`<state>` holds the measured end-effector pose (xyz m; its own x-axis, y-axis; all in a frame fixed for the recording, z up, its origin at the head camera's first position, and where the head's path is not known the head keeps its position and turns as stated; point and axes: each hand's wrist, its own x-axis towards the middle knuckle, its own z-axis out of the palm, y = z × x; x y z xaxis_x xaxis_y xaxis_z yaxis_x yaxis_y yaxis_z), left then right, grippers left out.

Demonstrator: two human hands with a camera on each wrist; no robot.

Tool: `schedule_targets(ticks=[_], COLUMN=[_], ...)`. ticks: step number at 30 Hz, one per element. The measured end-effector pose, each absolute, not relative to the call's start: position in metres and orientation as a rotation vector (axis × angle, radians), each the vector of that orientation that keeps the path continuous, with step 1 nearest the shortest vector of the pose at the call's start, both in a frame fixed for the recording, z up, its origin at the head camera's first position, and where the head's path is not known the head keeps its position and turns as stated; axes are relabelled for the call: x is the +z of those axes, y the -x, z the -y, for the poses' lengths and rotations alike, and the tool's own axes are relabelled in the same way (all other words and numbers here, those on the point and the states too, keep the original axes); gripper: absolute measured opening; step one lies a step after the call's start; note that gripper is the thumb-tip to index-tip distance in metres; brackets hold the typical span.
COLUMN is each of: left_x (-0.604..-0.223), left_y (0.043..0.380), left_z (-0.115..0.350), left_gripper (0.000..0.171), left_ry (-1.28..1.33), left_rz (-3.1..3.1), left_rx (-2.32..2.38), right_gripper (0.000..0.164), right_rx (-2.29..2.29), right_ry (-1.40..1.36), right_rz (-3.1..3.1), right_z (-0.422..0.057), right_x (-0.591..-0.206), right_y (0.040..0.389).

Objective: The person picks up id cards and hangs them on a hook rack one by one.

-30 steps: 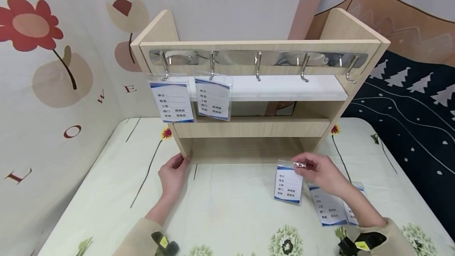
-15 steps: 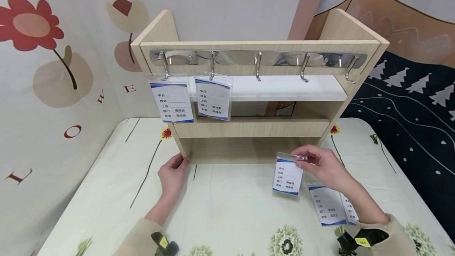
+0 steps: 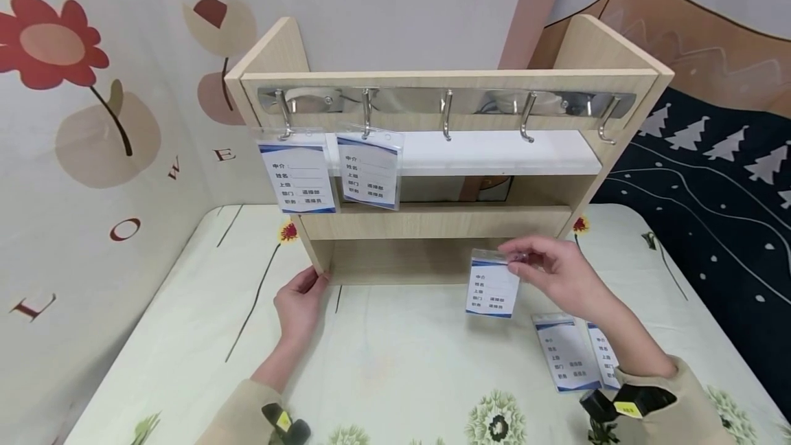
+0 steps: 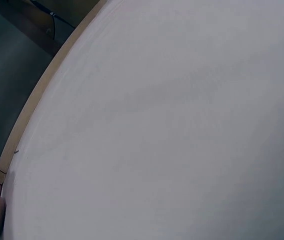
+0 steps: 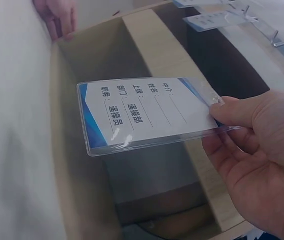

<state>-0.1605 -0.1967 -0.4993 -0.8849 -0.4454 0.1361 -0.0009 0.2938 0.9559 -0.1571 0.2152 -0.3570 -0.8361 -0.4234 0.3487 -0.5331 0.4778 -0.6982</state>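
- A pale wooden shelf stands upright; it might shift if bumped without a steadying hand.
- The left hand pinches the foot of its left side; the left wrist view cuts off most of this hand.
- The right hand pinches a plastic-sleeved badge by its top edge, before the shelf's lowest opening; smooth plastic could slip from so narrow a grip. Fingers hide any slot there.
- Two hanging badges could be knocked by a careless reach.
- A lying badge is partly covered by the right forearm.
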Motion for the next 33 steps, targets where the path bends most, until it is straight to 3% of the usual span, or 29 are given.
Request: schedule_targets(ticks=[33], left_x=[-0.498], left_y=[0.157], left_z=[0.196], left_gripper=[0.024], left_ry=[-0.406], left_rz=[2.14], left_rx=[-1.627], right_gripper=[0.037], right_rx=[1.52], right_ry=[-0.989], right_rz=[1.916], right_z=[-0.164], right_x=[-0.296], right_y=[0.167])
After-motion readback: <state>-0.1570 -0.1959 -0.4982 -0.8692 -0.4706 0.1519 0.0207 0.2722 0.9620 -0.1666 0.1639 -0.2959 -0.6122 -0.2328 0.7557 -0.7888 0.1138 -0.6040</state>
